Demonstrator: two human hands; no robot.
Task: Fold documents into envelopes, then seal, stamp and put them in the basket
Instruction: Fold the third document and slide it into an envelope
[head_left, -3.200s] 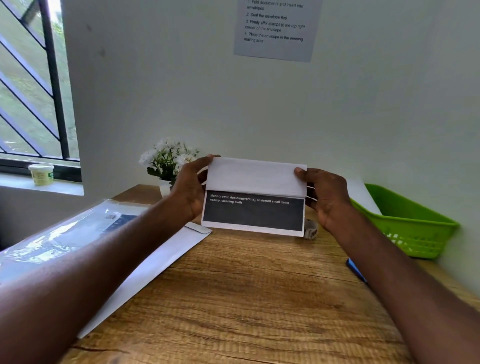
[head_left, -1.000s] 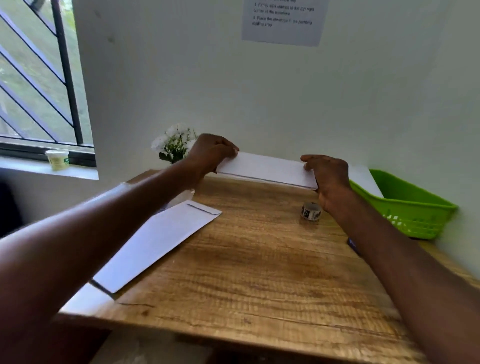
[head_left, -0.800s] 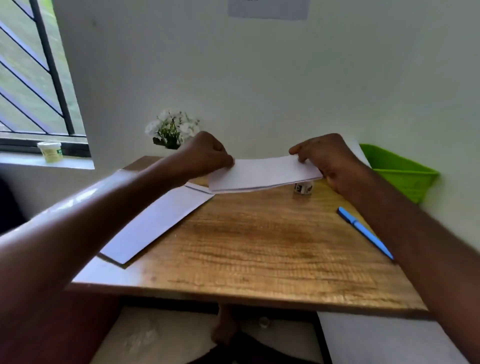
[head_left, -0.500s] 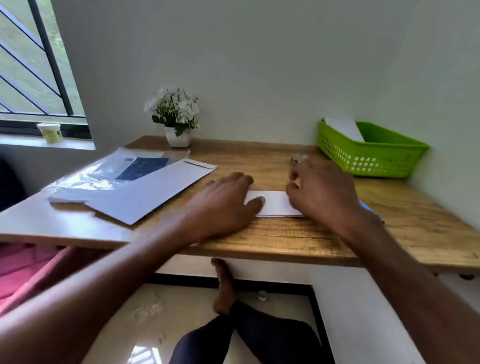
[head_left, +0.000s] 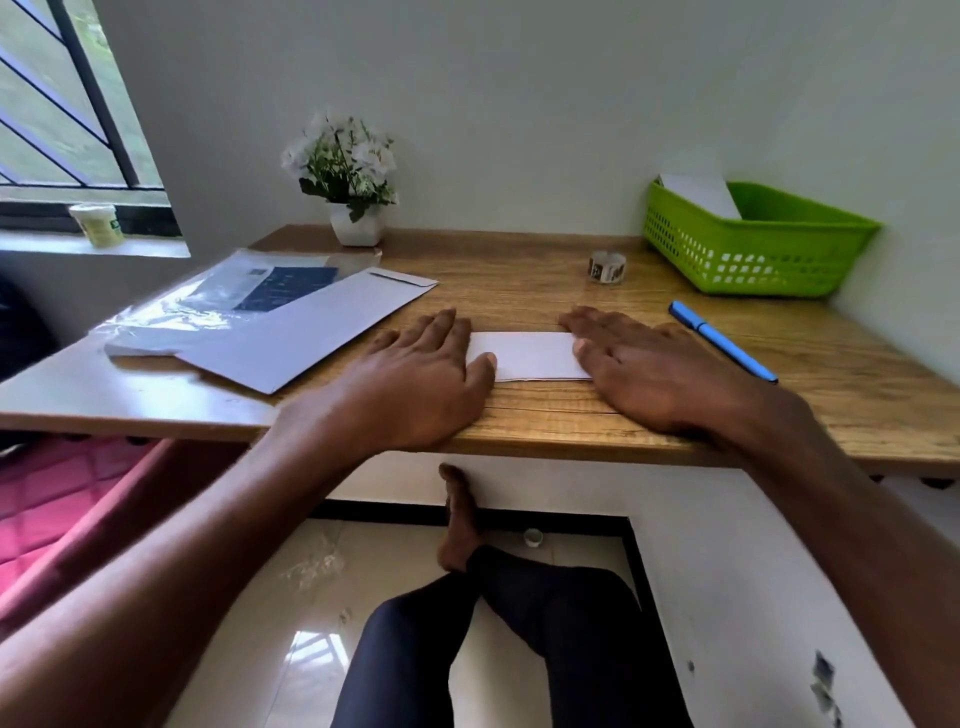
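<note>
Document (head_left: 527, 356): white paper, folded into a narrow strip, lying flat near my edge of the desk (head_left: 519, 291); my left hand (head_left: 421, 379) covers its left end and my right hand (head_left: 639, 364) its right end, fingers flat.
Envelope (head_left: 306, 327): long, white, lying flat and slanted to my left, its flap end toward the back, resting partly on a clear sleeve of papers (head_left: 218, 296).
Stamps (head_left: 606, 267): small roll standing on the desk, just left of the basket.
Basket (head_left: 753, 254): green, perforated plastic, at the back right corner against the wall; a white envelope leans inside.

A home desk nook: wooden table (head_left: 519, 291), barred window (head_left: 62, 104), potted flowers (head_left: 345, 166).
</note>
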